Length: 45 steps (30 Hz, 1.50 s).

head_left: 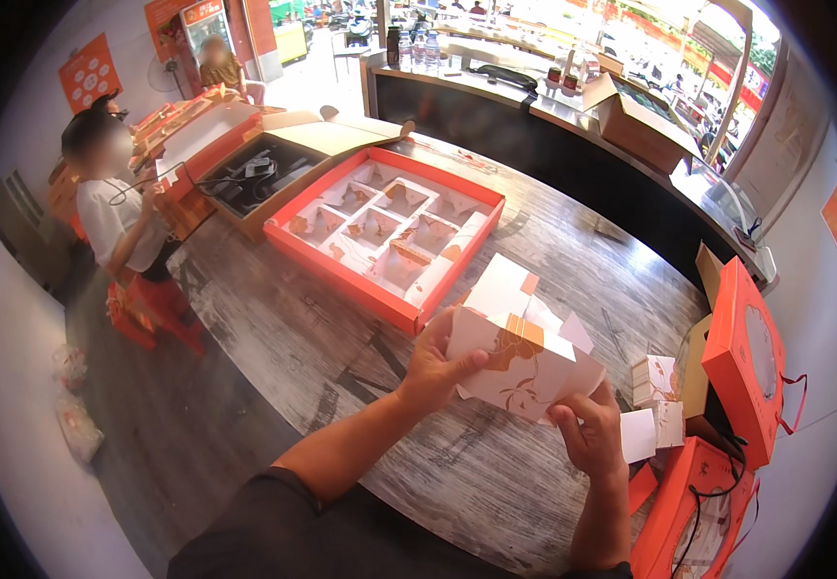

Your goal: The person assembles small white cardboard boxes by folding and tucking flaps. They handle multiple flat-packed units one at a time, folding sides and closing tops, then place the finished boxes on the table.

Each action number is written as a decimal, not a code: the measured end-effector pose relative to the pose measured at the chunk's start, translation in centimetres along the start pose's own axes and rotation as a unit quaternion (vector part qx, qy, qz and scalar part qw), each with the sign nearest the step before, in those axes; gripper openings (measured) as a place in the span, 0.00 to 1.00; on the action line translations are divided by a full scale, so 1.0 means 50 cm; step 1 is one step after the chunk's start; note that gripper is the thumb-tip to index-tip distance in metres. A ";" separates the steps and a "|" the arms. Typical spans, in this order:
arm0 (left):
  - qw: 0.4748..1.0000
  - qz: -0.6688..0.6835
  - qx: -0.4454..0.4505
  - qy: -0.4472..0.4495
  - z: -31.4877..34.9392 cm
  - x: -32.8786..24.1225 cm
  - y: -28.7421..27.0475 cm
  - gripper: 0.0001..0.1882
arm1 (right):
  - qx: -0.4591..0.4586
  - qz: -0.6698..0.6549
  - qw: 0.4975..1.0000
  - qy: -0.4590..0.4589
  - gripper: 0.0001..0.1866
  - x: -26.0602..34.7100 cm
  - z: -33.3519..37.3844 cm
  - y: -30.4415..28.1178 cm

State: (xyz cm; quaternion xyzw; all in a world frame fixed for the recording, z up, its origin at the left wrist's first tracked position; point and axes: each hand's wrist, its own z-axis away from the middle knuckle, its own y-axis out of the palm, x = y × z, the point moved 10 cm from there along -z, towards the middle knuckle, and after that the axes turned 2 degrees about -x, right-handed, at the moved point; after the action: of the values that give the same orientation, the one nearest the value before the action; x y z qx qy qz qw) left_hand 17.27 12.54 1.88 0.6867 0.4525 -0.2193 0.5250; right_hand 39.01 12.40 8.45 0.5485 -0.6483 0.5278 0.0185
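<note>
Between my two hands is a small white cardboard box (524,374) with orange and gold floral print, some of its flaps standing up. My left hand (435,363) grips its left end, thumb across the near face. At the right end, my right hand (587,425) pinches the lower corner between thumb and fingers. Just beyond my left hand lies a large shallow red-orange box (404,311), divided inside into several white printed compartments. More white printed card (500,287) shows behind the held box; where one piece ends and the other begins is hard to tell.
Small white printed boxes (655,379) stand right of my right hand, beside red gift boxes (741,362) with windows and dark cords. An opened brown carton (245,214) holding black items sits at the far left. A person (114,207) stands at the table's left edge.
</note>
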 end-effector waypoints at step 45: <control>0.979 -0.146 0.138 0.034 0.012 -0.009 0.053 0.45 | -0.144 -0.183 0.960 0.154 0.44 -0.148 0.047 -0.004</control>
State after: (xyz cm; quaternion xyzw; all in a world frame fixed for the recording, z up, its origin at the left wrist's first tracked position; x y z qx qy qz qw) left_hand 19.41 11.72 3.40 0.6860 0.5308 -0.3301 0.3723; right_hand 43.41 15.89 3.05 0.5613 -0.5955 0.4946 0.2928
